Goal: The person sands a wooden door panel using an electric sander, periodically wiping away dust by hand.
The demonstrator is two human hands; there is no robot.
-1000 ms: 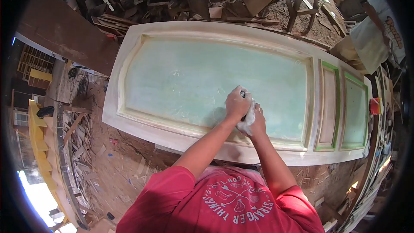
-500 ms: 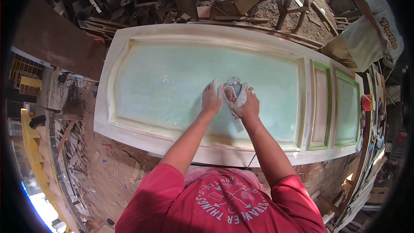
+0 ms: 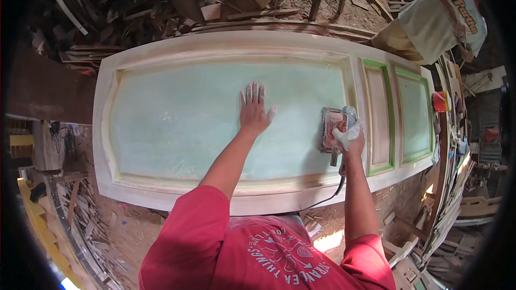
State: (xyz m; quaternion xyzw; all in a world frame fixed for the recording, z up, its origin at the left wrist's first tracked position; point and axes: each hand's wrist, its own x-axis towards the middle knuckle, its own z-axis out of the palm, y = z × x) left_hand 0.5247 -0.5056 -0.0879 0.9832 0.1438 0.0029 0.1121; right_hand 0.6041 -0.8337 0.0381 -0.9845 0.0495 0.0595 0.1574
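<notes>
A large panelled door (image 3: 215, 185) lies flat, its main recessed panel pale green within a whitish frame. My left hand (image 3: 255, 108) rests palm down on the green panel, dusty fingers stretched out. My right hand (image 3: 352, 138), in what looks like a whitish glove or wrap, grips a power sander (image 3: 332, 123) with a reddish-and-grey body. The sander is at the right end of that panel, beside the inner moulding; its underside is hidden. From it a black cord (image 3: 328, 198) runs down over the door's near edge.
Two smaller panels with green edging (image 3: 392, 123) fill the door's right end. Another person (image 3: 435, 19) stands at the upper right. A red container (image 3: 441, 102) is past the right edge. Scrap wood (image 3: 263, 15) lies behind, and stacked boards (image 3: 451, 193) stand at right.
My right hand has carried the sander right, from the panel's middle to its right end. My left hand has parted from it and now lies flat. The view has shifted too.
</notes>
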